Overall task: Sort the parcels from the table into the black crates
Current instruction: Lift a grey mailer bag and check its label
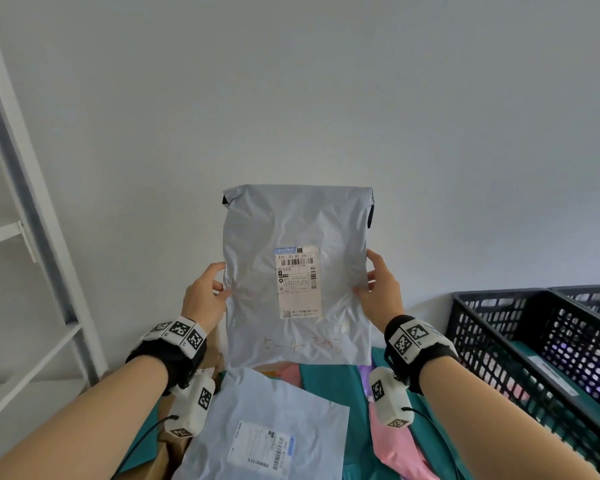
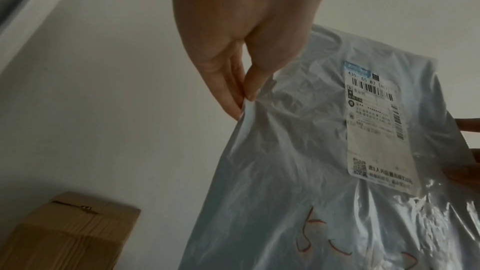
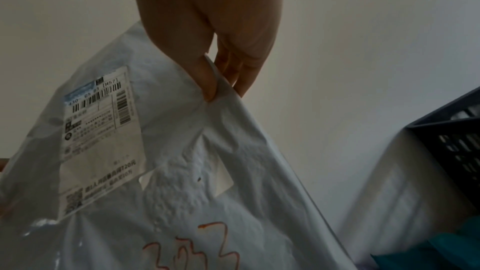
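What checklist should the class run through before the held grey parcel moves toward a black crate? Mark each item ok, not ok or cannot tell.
1. Left hand grip on the grey parcel: pinches its left edge, ok.
2. Right hand grip: pinches the right edge, ok.
3. Parcel lifted off the pile on the table: ok.
4. Shipping label faces the person and is unobstructed: ok.
5. Black crate stands open-topped at the right: ok.
6. Which crate this parcel belongs in: cannot tell.
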Demonstrator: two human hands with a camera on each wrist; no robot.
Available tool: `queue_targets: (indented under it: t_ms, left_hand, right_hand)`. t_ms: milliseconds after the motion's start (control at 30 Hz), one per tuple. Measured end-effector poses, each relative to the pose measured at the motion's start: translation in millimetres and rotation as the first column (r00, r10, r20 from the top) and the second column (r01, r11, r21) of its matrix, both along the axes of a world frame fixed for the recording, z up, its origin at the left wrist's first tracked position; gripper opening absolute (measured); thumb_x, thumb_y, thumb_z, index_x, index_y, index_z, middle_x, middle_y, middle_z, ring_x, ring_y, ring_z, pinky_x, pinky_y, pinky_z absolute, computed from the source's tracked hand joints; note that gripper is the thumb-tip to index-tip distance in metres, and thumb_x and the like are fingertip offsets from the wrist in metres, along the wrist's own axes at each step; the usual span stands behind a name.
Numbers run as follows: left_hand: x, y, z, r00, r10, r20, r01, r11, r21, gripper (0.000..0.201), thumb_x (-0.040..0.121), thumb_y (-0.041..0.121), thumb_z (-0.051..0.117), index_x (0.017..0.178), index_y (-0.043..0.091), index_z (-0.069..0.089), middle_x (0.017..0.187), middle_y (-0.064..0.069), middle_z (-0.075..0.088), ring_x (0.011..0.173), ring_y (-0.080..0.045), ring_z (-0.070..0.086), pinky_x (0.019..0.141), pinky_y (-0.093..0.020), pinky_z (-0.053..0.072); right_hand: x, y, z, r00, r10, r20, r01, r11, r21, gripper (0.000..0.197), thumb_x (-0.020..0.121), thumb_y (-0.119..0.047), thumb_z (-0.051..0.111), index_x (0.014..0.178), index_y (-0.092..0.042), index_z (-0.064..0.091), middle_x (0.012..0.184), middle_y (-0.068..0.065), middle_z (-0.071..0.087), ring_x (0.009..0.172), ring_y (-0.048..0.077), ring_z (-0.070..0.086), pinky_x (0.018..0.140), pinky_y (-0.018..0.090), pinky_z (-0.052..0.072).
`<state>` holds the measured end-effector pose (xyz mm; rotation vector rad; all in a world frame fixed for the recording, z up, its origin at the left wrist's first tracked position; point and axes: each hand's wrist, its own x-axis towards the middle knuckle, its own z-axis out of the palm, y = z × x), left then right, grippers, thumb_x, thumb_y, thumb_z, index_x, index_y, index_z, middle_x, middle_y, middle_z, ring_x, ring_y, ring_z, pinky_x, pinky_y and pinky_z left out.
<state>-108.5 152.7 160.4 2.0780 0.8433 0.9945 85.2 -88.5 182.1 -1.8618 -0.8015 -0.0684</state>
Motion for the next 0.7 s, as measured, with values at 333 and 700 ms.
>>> queue_targets:
  t_ms: [333, 700]
  left_hand:
    - [37, -24, -16, 0.981, -0.189, -0.030, 0.189, 0.982, -0.010, 0.042, 0.086, 0.008, 0.064, 0.123, 0.026, 0.055, 0.075, -0.001, 0.059, 0.077, -0.034, 0.064, 0.074, -0.047, 0.057]
    - [89, -112, -47, 0.863, -0.498, -0.084, 0.493, 0.867, -0.075, 0.038, 0.087, 0.008, 0.063, 0.120, 0.025, 0.057, 0.079, -0.009, 0.063, 0.077, -0.033, 0.064, 0.072, -0.049, 0.058]
  right_hand:
    - [-10, -54, -25, 0.980, -0.196, -0.044, 0.195, 0.980, -0.029, 0.063, 0.087, 0.002, 0.049, 0.141, -0.030, 0.036, 0.089, 0.001, 0.059, 0.079, 0.016, 0.057, 0.073, 0.030, 0.049]
    - [-54, -168, -64, 0.869, -0.478, -0.130, 0.475, 0.878, -0.053, 0.067, 0.087, 0.003, 0.056, 0.144, -0.025, 0.035, 0.083, -0.010, 0.058, 0.080, 0.013, 0.061, 0.079, 0.034, 0.054]
